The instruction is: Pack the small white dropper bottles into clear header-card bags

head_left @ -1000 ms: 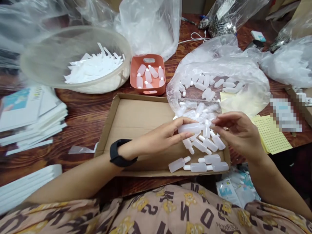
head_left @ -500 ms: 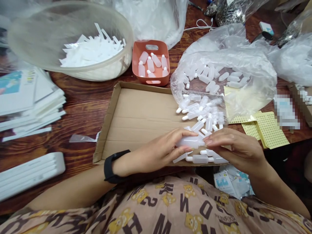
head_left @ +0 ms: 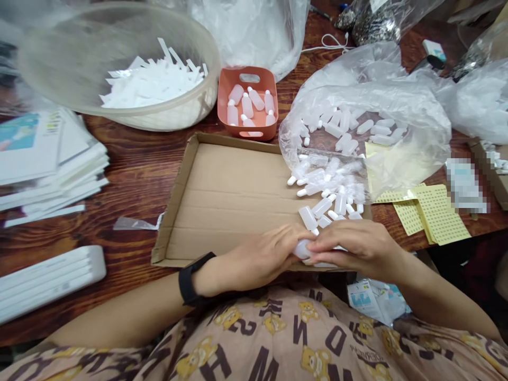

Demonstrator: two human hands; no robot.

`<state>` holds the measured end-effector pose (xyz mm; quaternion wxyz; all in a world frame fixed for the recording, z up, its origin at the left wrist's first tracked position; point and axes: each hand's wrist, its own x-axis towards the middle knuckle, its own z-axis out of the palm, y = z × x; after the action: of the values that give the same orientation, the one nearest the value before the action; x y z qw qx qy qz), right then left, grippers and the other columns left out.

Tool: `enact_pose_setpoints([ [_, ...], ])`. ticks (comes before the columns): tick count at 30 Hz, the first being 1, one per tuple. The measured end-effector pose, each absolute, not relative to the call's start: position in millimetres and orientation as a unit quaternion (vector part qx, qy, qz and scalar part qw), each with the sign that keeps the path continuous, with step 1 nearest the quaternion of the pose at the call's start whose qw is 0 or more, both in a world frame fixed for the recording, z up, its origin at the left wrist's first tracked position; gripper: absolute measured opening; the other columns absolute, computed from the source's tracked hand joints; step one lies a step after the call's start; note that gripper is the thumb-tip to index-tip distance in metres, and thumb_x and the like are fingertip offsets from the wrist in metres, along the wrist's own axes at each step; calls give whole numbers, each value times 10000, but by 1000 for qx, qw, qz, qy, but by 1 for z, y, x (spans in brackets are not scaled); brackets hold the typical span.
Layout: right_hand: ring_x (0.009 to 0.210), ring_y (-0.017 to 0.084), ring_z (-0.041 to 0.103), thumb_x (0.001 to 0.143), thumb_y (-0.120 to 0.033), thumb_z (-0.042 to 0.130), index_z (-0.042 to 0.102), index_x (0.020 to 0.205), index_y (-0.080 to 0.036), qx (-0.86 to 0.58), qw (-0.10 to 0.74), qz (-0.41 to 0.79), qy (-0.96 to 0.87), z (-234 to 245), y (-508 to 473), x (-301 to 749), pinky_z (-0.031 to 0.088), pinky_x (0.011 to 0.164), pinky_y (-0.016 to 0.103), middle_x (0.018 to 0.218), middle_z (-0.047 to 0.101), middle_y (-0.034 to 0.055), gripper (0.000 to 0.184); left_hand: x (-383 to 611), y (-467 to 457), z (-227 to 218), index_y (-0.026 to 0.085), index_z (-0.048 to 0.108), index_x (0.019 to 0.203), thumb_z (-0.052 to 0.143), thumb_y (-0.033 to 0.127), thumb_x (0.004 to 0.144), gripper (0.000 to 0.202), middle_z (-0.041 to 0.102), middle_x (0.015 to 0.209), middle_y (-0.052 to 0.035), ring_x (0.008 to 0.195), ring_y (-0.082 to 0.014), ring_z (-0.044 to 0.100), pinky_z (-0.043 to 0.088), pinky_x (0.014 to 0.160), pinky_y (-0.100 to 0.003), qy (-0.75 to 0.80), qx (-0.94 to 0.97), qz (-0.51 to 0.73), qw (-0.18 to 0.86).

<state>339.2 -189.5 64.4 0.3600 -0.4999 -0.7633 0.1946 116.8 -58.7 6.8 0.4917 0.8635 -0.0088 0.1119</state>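
Observation:
A small translucent plastic bottle [head_left: 302,249] is pinched between my two hands above the near edge of a shallow cardboard tray [head_left: 222,196]. My left hand [head_left: 273,248] is closed around its left side. From the right, my right hand [head_left: 349,243] has its fingertips closed on the other end, hiding most of the bottle. More small bottles with white caps [head_left: 313,180] lie heaped in the tray's right part, just beyond my hands. Some of them spill from a clear plastic bag [head_left: 369,95] behind the tray.
An orange basket [head_left: 248,129] with several capped bottles stands behind the tray. Left of it is a large translucent basin [head_left: 159,119] of white strips. Stacked printed cards [head_left: 75,159] and a white ridged object [head_left: 51,280] lie at left. Yellow sticker sheets [head_left: 440,211] lie at right.
Both hands have come closer together and turned the bottle, so its end now faces me. The right hand has shifted left and covers more of the bottle.

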Motion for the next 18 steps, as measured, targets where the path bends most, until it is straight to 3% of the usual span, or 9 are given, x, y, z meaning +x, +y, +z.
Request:
enact_pose_setpoints([
  [4,857,169,790,1040,-352,713,826,1077,-287,-563,315,218,-733,57,-130,390,636,762,290,982,847,9,135,115,-51,10,240,469,1431,463,411,1130,346,685,1428,-139,1278,-265,706,568,1090,-434,139,837,68,524],
  [8,1001,258,761,985,-239,687,803,1144,-193,-754,178,112,-622,27,-51,437,600,939,388,1127,822,108,203,110,-48,16,221,454,1319,517,506,1081,377,711,1334,-142,1155,-277,746,591,1013,-446,253,812,66,522],
  [11,1079,312,733,956,-248,679,768,1209,-121,-781,138,101,-600,3,-6,445,570,1009,443,1203,788,180,296,105,-48,17,232,502,1265,530,526,1080,349,745,1232,-105,1084,-268,752,598,966,-434,265,813,47,517],
  [13,1085,335,722,936,-272,690,762,1202,-107,-786,133,98,-596,-10,12,443,565,1016,468,1212,776,203,321,102,-46,16,243,544,1297,554,522,1081,353,750,1256,-85,1116,-257,744,593,998,-422,257,812,54,521],
  [18,1126,350,709,869,-134,639,792,1095,-156,-790,125,98,-592,-21,21,442,550,1065,496,1199,777,184,274,96,-41,18,258,590,1423,541,476,1102,391,698,1461,-82,1346,-241,663,503,1193,-411,230,807,78,538],
])
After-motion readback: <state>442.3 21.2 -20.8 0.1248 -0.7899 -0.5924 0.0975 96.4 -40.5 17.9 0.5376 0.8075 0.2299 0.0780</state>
